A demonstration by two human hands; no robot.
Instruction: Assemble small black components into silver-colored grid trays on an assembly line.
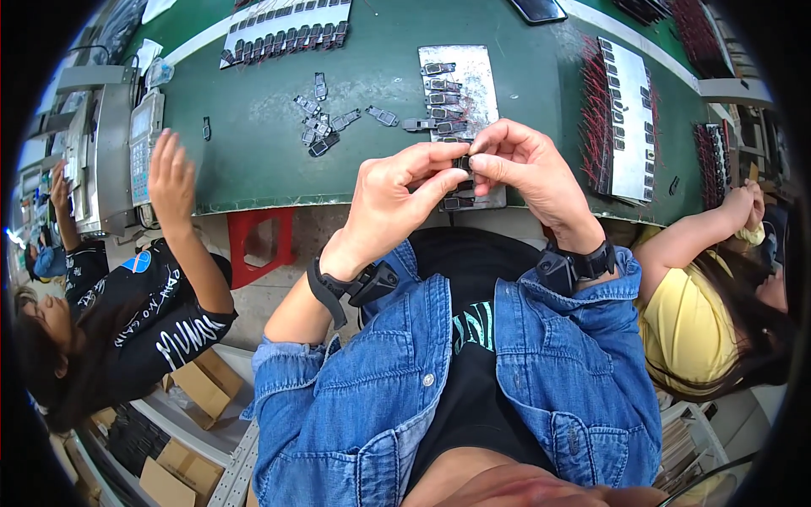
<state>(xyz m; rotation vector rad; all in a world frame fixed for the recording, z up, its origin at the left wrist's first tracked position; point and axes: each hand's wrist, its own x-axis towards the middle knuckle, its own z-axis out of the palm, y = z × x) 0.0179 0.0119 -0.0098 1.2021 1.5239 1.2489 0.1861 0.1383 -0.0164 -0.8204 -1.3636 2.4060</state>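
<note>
Both my hands meet just above the near end of a worn metal plate (478, 80). My left hand (404, 179) is closed, with thumb and forefinger pinching a small black rectangular part (464, 162). The thumb and fingertips of my right hand (530, 173) press on the same part from the other side. Fingers cover most of it. Along the plate's left side lies a column of similar small black parts (443, 85). One grey-black part (417, 124) sticks out over the plate's left edge. Further left, a loose heap of such parts (318, 128) rests on the green tabletop (245, 160).
To the right stands a white board (621, 156) edged with black parts and red wires. Another loaded board (291, 19) lies far left. A phone (539, 8) is at the back. Co-workers sit left (127, 296) and right (701, 329). A red stool (245, 253) is under the table.
</note>
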